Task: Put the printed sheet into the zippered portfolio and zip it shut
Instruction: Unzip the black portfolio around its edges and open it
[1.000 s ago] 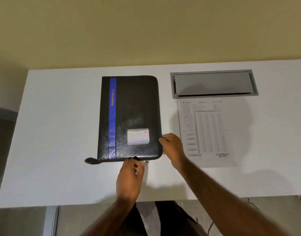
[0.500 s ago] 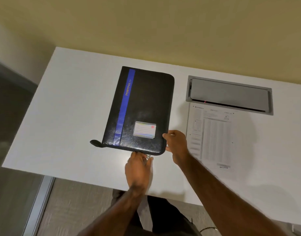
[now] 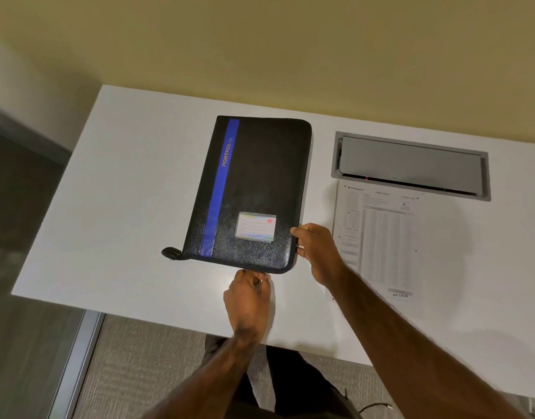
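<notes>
**Inspector:** Head view. Where is the zippered portfolio (image 3: 254, 192)?

**Recorder:** Closed, flat on the white table (image 3: 124, 207). The printed sheet (image 3: 378, 237) lies flat to the portfolio's right, apart from it. A grey cable hatch (image 3: 411, 164) sits right of the portfolio's far end.

**Inspector:** Hands?

**Recorder:** The right hand (image 3: 317, 252) grips the portfolio's right edge by the near corner, thumb on the cover. The left hand (image 3: 248, 297) pinches the zipper pull (image 3: 261, 281) at the portfolio's near edge. The pull is mostly hidden.

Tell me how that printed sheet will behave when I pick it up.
The printed sheet lies flat on the white table, so it is probably thin, light and floppy. Its edge likely resists pinching; sliding should be easy.
</notes>
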Tool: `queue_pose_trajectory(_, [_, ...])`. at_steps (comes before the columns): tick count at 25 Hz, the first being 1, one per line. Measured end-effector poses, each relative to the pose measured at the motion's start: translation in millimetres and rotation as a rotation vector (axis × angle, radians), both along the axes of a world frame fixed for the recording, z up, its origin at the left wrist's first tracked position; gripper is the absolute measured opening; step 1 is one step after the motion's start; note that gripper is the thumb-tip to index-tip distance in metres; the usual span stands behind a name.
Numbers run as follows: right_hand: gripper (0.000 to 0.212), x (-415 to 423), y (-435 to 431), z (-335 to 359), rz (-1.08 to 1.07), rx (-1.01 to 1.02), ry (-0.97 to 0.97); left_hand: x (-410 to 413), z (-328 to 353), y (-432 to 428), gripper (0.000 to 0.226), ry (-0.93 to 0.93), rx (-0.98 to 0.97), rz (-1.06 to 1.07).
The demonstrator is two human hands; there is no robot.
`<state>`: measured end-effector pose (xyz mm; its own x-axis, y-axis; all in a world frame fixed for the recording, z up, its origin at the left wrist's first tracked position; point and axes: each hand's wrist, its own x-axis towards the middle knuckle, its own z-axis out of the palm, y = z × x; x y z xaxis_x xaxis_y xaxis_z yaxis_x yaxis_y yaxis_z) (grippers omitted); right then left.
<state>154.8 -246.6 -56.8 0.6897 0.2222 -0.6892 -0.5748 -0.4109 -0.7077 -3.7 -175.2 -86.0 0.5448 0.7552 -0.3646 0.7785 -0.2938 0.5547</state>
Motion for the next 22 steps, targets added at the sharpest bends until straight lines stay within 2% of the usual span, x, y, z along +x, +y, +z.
queue_pose_trajectory(6, [0.02,0.7,0.6,-6.8,-0.056,-0.003,0.033,1.2,-2.6,-1.2,0.029,-0.039,-0.015,0.041])
queue_pose_trajectory(10, [0.014,2.1,0.8,-8.2,-0.072,0.014,0.042,2.1,-1.1,-6.0,0.016,-0.082,-0.019,0.088])
queue_pose_trajectory(16, [0.012,2.5,2.2,-7.4,-0.119,0.067,0.08,11.8,-1.8,-15.2,0.037,-0.136,-0.164,0.37])
queue_pose_trajectory(19, [0.011,1.8,2.2,-7.3,-0.128,0.067,0.076,18.3,-7.4,-9.8,0.035,-0.166,-0.168,0.507])
queue_pose_trajectory(22, [0.013,0.7,2.9,-7.1,-0.13,0.05,0.067,17.6,-10.6,-9.8,0.036,-0.23,-0.247,0.529])
